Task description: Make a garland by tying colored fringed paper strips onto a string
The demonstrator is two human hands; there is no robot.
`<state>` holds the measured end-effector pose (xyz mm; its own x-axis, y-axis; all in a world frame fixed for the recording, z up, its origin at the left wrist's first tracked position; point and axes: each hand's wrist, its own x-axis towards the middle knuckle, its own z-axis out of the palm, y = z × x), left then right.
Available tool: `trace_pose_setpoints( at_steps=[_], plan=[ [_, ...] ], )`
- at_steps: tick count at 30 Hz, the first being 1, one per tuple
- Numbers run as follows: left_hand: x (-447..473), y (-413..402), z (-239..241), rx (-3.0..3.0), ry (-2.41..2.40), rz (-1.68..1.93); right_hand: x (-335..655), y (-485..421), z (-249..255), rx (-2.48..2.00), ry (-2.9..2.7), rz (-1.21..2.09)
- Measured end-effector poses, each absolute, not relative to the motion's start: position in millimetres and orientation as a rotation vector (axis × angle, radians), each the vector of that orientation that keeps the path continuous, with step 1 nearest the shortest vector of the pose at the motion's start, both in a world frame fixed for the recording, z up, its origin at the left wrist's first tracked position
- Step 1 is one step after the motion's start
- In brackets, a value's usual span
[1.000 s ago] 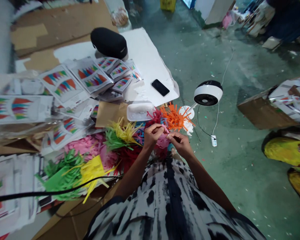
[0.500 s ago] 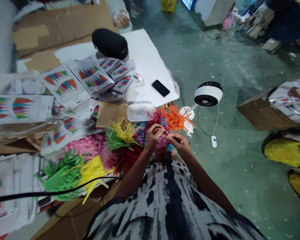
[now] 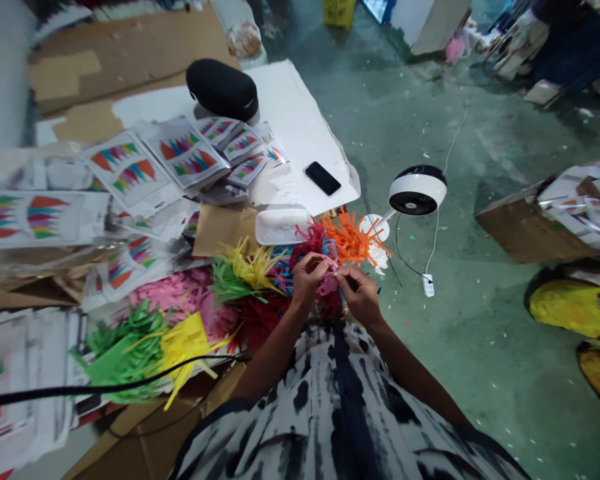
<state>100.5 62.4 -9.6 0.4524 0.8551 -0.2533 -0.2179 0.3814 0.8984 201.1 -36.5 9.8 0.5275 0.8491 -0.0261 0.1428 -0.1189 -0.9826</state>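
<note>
Between both hands is a pink tissue-paper tassel (image 3: 327,285), in front of my body at the table's near corner. My left hand (image 3: 310,275) pinches its upper left side, thumb and fingers pressed together. On the other side my right hand (image 3: 359,291) pinches the tassel's right edge with closed fingertips. Just beyond lie an orange paper tassel (image 3: 353,239) and a red fringe (image 3: 311,235). Left of my left hand are a yellow tassel (image 3: 254,267) and a green one (image 3: 230,283). The fine detail between my fingertips is too small to make out.
A white tray (image 3: 283,227), a phone (image 3: 323,178) and a black speaker-like case (image 3: 223,88) lie on the table. Packets with printed tassel pictures (image 3: 187,155) pile up at left. A white fan (image 3: 417,190) stands at right, its cable on the floor. A cardboard box (image 3: 523,217) is farther right.
Both hands have shifted slightly down and right in the view, still at the pink tassel. A thin pink edge now shows above the fingers. The surrounding things lie as before.
</note>
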Motion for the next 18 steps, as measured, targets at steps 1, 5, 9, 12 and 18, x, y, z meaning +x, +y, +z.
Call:
trace_pose_setpoints(
  at_steps=[1, 5, 9, 12, 18],
  plan=[
    [100, 62, -8, 0.872, 0.785, 0.797, 201, -36, 11, -1.572, -0.838, 0.808],
    [99, 62, -2, 0.687, 0.627, 0.679, 204, -33, 13, -1.423, -0.600, 1.124],
    [97, 62, -1, 0.743, 0.603, 0.547, 207, -33, 13, -1.350, -0.409, 1.269],
    [96, 62, -5, 0.842, 0.583, 0.552, 207, -33, 12, -1.351, -0.391, 1.289],
    [93, 68, -10, 0.875, 0.626, 0.605, 213, -31, 21, -1.598, -0.708, 0.978]
  ],
)
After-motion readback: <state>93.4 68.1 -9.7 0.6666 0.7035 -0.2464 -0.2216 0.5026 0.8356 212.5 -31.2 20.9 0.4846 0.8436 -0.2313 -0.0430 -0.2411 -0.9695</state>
